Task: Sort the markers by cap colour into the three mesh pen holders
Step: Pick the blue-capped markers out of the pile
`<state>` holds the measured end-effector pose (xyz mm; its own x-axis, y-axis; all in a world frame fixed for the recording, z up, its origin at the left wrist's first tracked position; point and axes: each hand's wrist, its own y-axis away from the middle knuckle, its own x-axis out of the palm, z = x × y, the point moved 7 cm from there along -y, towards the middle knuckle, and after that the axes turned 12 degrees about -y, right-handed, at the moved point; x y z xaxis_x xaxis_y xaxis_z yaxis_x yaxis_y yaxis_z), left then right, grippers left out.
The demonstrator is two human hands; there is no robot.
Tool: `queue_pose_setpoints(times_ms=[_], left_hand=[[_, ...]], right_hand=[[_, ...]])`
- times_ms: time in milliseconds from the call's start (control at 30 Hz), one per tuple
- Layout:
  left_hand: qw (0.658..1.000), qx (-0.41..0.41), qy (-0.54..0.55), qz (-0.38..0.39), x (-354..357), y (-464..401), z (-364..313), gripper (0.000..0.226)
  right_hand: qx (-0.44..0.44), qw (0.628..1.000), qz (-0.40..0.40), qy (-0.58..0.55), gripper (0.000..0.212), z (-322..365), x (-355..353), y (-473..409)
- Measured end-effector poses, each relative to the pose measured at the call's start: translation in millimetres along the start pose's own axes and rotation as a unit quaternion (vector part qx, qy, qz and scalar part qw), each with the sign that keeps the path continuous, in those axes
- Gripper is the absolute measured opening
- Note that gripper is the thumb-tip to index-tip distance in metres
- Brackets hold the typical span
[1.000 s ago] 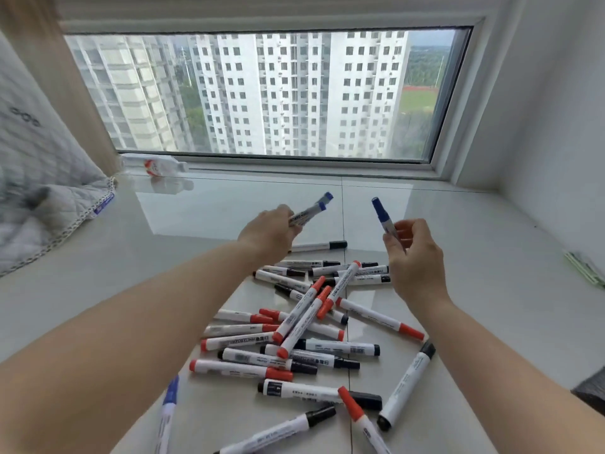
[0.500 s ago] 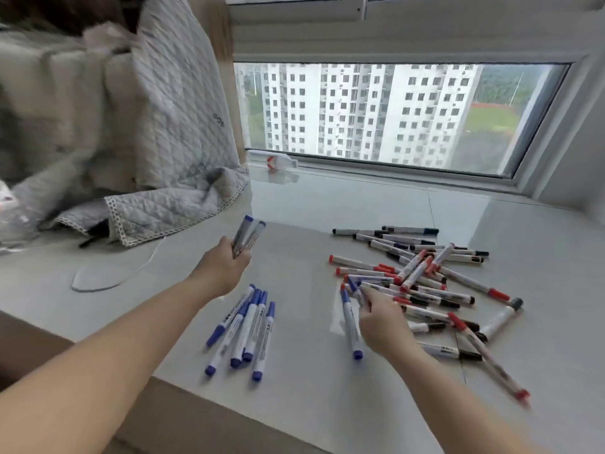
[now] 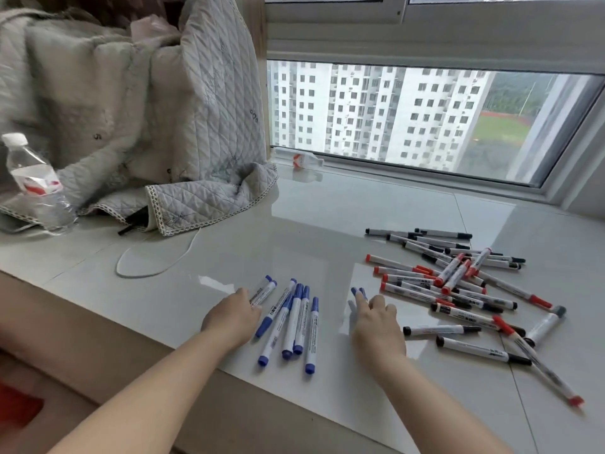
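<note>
Surface: glossy pale tiled window ledge [image 3: 327,224], hard and reflective, front edge running under both forearms.

Left hand [image 3: 234,319] grasps two white-barrelled blue-capped markers [image 3: 263,291], fingers curled round their lower ends; long axes point up and right, caps far from the wrist. Just right of it lie five loose blue-capped plastic markers [image 3: 296,322], roughly parallel, long axes running near to far, fanned slightly.

Right hand [image 3: 376,326] rests on the ledge; two blue marker tips [image 3: 358,291] show past its fingers. Cannot tell whether it holds them.

Jumbled heap of red- and black-capped markers [image 3: 458,286] at right, axes crossing every way. Bare tile between the blue row and heap.

Rear left: soft quilted grey blanket [image 3: 196,198], lace-edged; clear plastic water bottle [image 3: 36,185] upright.
</note>
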<state>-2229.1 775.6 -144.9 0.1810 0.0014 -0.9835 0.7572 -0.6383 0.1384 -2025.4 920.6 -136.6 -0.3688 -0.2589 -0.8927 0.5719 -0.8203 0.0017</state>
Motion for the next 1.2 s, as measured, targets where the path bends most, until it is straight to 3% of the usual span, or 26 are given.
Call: queue_pose_setpoints(times_ms=[133,267,367,567,733,933,1033,1133,1200], left_hand=[[0.999,0.014,-0.013,-0.036,6,4,-5,0.046],[0.994,0.036,0.056,-0.086,6,8,-5,0.053],[0.986,0.065,0.099,-0.113,7,14,-10,0.049],[0.981,0.09,0.069,-0.159,11,27,-18,0.05],[0.983,0.075,0.092,-0.141,12,23,-16,0.054],[0.983,0.052,0.141,-0.101,10,17,-11,0.054],[0.976,0.04,0.189,-0.096,4,17,-10,0.051],[0.976,0.051,0.177,-0.121,-10,16,-20,0.048],[0.971,0.068,0.171,-0.153,-21,18,-38,0.044]], right_hand=[[-0.036,0.994,0.041,-0.097,0.068,30,15,7],[-0.018,0.968,0.046,-0.248,0.052,42,24,12],[0.003,0.952,0.011,-0.307,0.054,42,27,15],[-0.045,0.977,-0.012,-0.208,0.048,53,43,27],[-0.047,0.988,-0.019,-0.143,0.054,54,50,26],[-0.042,0.983,-0.008,-0.179,0.054,53,50,25],[-0.029,0.967,-0.011,-0.254,0.051,48,43,26],[-0.002,0.932,-0.04,-0.361,0.038,31,26,31],[0.001,0.925,-0.061,-0.376,0.031,15,12,36]])
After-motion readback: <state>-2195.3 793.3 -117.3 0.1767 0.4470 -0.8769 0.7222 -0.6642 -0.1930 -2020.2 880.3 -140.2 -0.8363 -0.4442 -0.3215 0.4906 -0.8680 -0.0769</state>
